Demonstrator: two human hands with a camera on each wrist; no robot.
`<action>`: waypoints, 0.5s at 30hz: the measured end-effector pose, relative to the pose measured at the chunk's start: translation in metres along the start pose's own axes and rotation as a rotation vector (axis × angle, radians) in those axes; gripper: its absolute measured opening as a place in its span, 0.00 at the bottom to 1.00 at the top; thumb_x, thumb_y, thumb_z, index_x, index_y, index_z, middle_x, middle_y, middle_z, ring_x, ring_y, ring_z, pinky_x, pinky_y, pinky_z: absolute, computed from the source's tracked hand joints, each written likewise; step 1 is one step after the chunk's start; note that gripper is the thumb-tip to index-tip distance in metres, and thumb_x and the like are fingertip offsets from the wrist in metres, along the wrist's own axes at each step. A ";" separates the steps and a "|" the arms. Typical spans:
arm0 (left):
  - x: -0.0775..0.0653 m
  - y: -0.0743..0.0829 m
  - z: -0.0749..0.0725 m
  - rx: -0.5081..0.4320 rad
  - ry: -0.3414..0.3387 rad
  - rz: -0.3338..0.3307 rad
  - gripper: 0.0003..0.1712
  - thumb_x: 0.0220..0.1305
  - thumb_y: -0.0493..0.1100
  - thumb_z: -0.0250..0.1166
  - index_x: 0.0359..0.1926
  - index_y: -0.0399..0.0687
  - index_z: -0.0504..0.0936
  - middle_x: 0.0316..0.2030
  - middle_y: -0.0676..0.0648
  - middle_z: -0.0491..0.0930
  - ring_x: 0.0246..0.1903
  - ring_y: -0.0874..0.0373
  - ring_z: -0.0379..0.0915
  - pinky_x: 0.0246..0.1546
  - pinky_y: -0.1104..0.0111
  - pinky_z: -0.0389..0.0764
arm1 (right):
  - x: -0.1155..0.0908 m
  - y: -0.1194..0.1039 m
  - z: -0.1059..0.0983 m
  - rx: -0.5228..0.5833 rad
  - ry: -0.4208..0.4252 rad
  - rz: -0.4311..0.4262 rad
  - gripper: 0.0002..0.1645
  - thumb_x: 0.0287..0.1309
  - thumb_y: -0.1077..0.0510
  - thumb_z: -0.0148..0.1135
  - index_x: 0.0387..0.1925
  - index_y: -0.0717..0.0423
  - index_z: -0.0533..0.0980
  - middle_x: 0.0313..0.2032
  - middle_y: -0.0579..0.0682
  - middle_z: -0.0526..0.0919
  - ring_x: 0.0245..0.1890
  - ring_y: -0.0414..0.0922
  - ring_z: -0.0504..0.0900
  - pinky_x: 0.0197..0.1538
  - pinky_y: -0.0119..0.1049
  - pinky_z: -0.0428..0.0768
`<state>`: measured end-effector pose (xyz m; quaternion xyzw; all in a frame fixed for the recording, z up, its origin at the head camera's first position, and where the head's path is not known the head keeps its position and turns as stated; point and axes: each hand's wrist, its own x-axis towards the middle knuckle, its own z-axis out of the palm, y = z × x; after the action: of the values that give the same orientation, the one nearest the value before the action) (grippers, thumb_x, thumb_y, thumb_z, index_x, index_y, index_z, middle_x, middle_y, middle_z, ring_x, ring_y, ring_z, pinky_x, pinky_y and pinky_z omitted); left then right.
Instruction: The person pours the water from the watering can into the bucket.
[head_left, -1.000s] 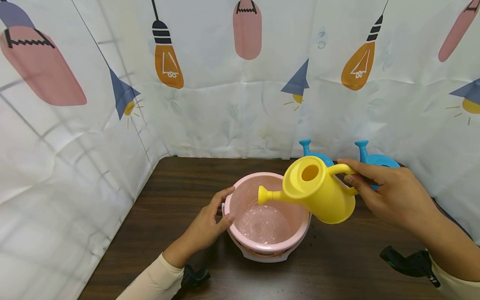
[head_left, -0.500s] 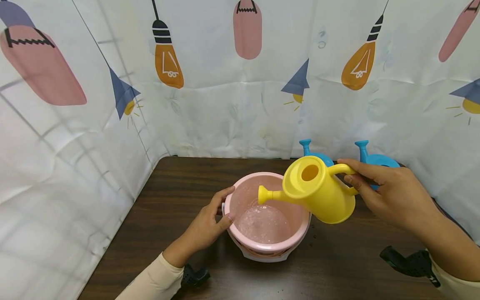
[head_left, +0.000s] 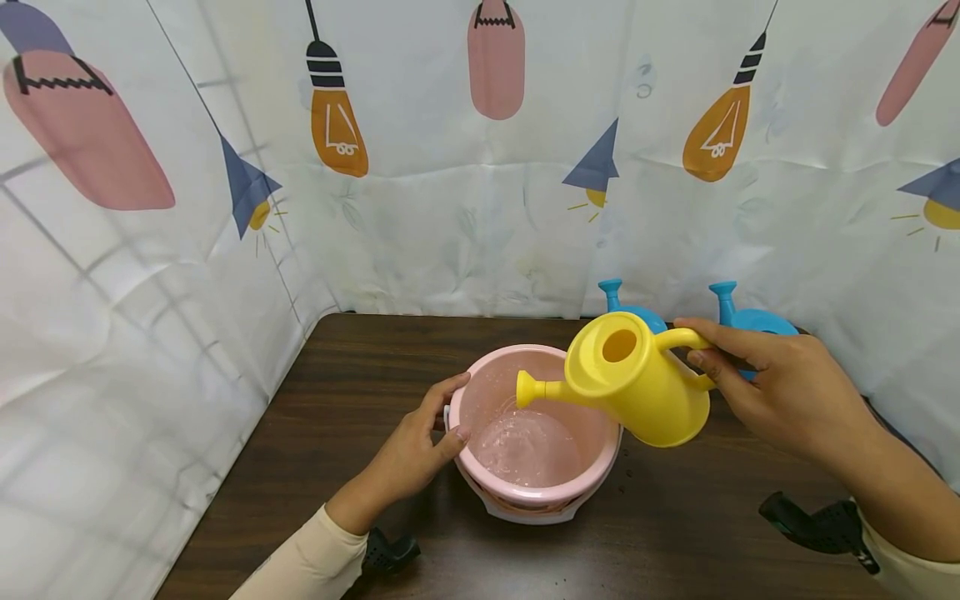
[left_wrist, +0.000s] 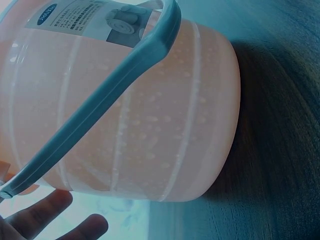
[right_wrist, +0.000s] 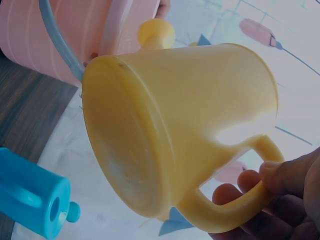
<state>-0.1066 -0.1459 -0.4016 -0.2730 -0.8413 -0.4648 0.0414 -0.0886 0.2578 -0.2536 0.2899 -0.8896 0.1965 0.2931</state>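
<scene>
My right hand [head_left: 780, 383] grips the handle of a yellow watering can [head_left: 645, 383], tilted with its spout [head_left: 536, 389] over a pink bucket [head_left: 525, 497]. Thin streaks of water show below the spout, and rippling water [head_left: 528, 446] lies in the bottom of the bucket. On the bucket's left side, my left hand [head_left: 420, 442] holds the rim, thumb and forefinger on its edge. Up close in the left wrist view, two fingertips [left_wrist: 87, 227] lie beside the bucket's wall [left_wrist: 145, 140], which has droplets on it. From the right wrist, the can's body [right_wrist: 210, 100] and handle [right_wrist: 225, 215] show clearly.
Two blue watering cans [head_left: 765, 321] [head_left: 611, 292] stand at the back right, partly behind the yellow can and my right hand. A grey bucket handle [left_wrist: 100, 105] hangs along the bucket's side. Small water drops dot the dark wooden table [head_left: 360, 375]. A patterned curtain [head_left: 450, 233] borders the table.
Both hands, the can and the bucket keep their places. Only the ripples on the water in the bucket shift.
</scene>
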 end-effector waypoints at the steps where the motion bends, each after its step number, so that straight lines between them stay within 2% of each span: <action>1: 0.000 0.000 0.000 -0.002 -0.001 0.000 0.37 0.72 0.54 0.59 0.78 0.62 0.58 0.59 0.48 0.77 0.47 0.54 0.81 0.47 0.57 0.81 | 0.000 0.000 0.000 0.001 0.001 0.000 0.32 0.46 0.72 0.76 0.57 0.53 0.85 0.37 0.47 0.88 0.24 0.33 0.72 0.23 0.24 0.66; 15: 0.000 0.000 0.000 0.000 -0.003 -0.003 0.37 0.72 0.55 0.58 0.78 0.61 0.58 0.59 0.48 0.77 0.48 0.53 0.81 0.48 0.56 0.81 | 0.000 0.000 0.000 -0.002 -0.007 0.001 0.31 0.48 0.72 0.76 0.57 0.54 0.84 0.36 0.47 0.88 0.22 0.32 0.69 0.22 0.24 0.65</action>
<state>-0.1068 -0.1455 -0.4013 -0.2724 -0.8418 -0.4643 0.0394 -0.0887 0.2576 -0.2532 0.2897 -0.8910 0.1948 0.2901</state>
